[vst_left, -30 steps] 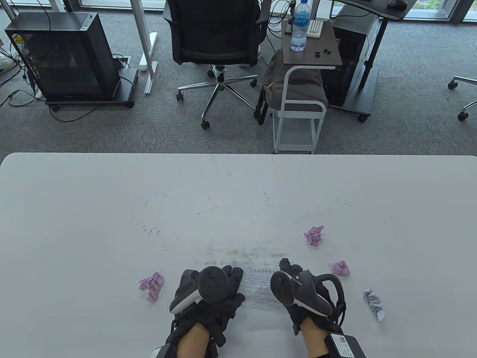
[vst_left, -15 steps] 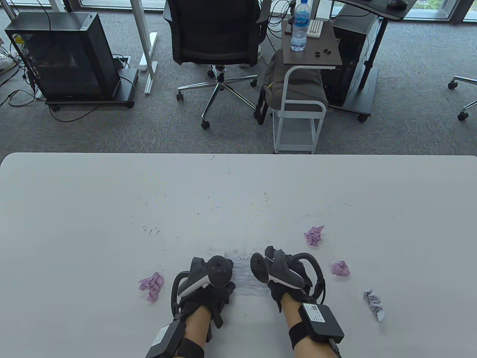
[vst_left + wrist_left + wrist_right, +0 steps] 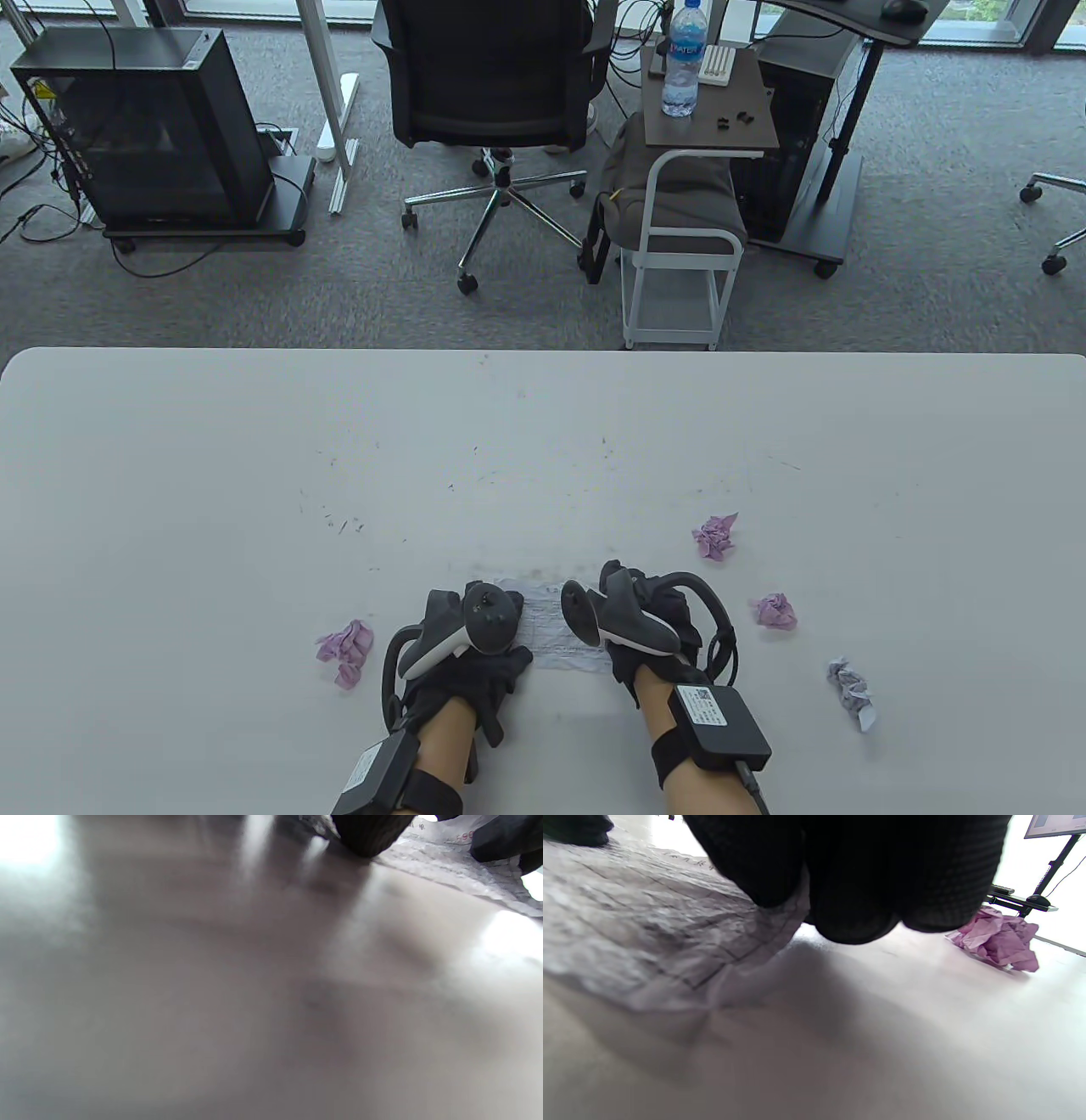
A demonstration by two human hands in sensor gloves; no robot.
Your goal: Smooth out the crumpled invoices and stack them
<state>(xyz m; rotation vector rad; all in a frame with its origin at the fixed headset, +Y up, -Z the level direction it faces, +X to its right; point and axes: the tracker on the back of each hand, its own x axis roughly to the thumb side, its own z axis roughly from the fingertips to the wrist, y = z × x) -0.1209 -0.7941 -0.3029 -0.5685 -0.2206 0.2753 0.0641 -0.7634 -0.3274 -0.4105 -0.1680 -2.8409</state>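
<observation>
Both hands (image 3: 551,632) moved closer | 1 flattened invoice (image 3: 547,632) | 4 crumpled balls (image 3: 346,649)

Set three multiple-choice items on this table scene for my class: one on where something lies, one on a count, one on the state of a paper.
1. Where does the white-grey crumpled paper ball lie?
A. Near the table's right front, right of the right hand
B. Left of the left hand
C. On the far table edge

2. How many pink-purple crumpled paper balls are on the white table?
A. One
B. Three
C. Five

3. What state is the white printed invoice sheet between the hands in?
A. Balled up
B. Spread out, still creased
C. Torn in two

Answers: 1 A, it sits right of the right hand. 2 B, one is left of the left hand and two are on the right. 3 B, the right wrist view shows it lying spread, wrinkled.
</observation>
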